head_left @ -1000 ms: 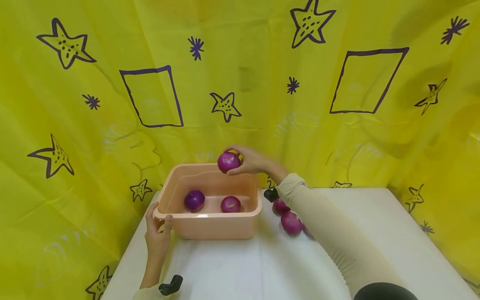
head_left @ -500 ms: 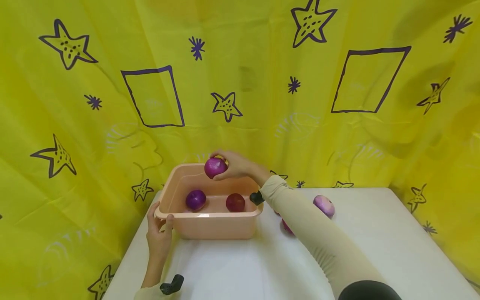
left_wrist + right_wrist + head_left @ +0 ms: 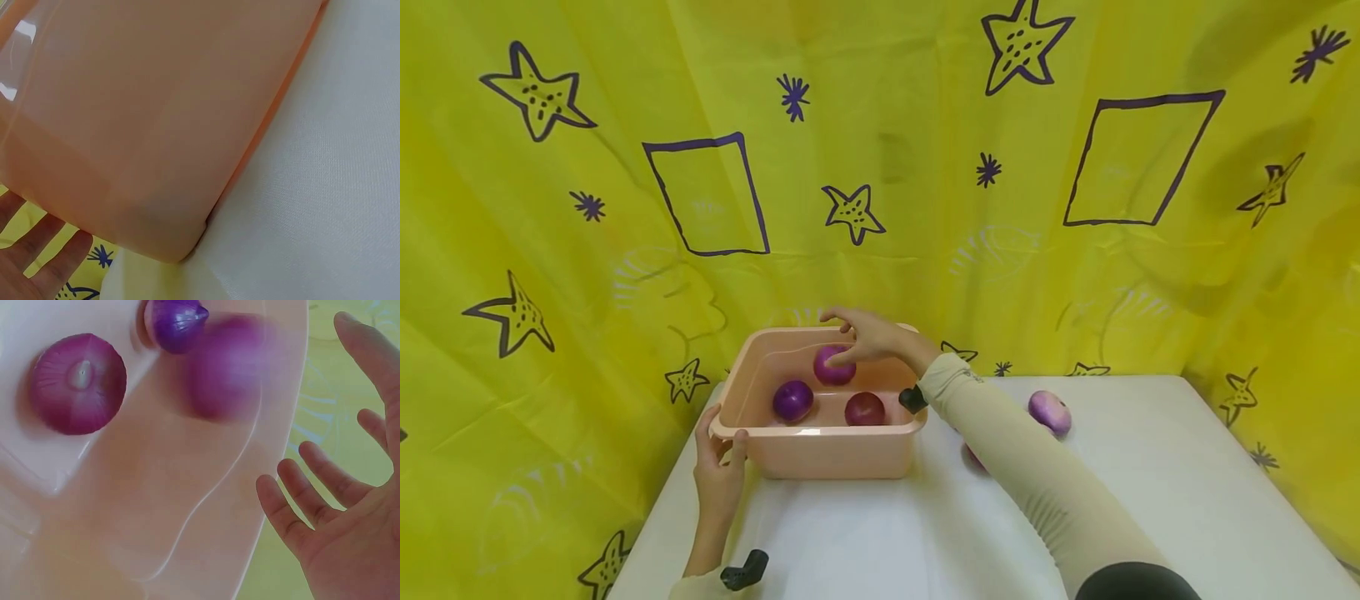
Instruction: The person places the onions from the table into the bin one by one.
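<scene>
Onions: three in peach plastic basin (image 3: 820, 454) at table's (image 3: 1150, 500) back left. Basin steadied by left hand (image 3: 718, 475), thumb hooked over near-left rim, fingers on outer wall, likely to stop sliding. Right hand (image 3: 868, 335) above basin, fingers spread, holding nothing; blurred onion (image 3: 832, 367) just beneath, seemingly falling free. Purple onion (image 3: 793, 400), red onion (image 3: 864, 409) resting on basin floor. Pale onion (image 3: 1049, 412) on table beyond right sleeve.

White worktop (image 3: 1150, 500): bears one peach plastic tub (image 3: 820, 454) at left rear, one pale purple onion (image 3: 1048, 412) at right rear, another onion (image 3: 972, 456) partly hidden behind a sleeve.
</scene>
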`<state>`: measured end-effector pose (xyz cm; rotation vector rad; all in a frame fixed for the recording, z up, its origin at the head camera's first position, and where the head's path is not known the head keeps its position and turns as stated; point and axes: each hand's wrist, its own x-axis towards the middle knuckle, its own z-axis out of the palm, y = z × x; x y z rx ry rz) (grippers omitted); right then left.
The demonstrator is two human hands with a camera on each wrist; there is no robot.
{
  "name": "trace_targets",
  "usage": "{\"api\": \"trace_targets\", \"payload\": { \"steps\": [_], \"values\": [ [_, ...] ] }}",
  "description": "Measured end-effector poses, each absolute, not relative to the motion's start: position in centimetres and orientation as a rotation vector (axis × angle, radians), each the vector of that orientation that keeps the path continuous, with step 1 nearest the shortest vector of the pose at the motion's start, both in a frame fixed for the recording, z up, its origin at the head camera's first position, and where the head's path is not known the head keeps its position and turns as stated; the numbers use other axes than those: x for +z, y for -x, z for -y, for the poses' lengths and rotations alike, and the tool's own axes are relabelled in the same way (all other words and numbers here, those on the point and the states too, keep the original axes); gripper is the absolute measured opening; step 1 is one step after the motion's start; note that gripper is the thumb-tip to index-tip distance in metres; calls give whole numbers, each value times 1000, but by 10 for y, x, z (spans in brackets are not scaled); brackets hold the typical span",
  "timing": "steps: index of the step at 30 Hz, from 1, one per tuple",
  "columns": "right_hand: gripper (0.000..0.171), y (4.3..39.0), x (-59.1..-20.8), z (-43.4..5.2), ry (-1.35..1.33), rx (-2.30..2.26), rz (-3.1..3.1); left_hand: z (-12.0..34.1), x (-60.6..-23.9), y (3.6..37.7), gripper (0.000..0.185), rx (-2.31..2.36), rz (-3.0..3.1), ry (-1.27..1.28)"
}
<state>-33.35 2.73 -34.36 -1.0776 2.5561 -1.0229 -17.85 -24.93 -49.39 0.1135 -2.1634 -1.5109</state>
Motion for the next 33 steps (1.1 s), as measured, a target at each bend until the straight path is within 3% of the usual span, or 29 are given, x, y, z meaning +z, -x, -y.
{"api": "trace_targets", "payload": {
  "steps": [19, 33],
  "values": [
    [79, 329, -340, -38, 1134, -1008, -2507, 248, -496, 179, 59, -1472, 2164, -102],
    [80, 312, -332, -105, 1081, -1002, -2520, 250, -496, 179, 62, -1475, 2157, -90]
  ]
}}
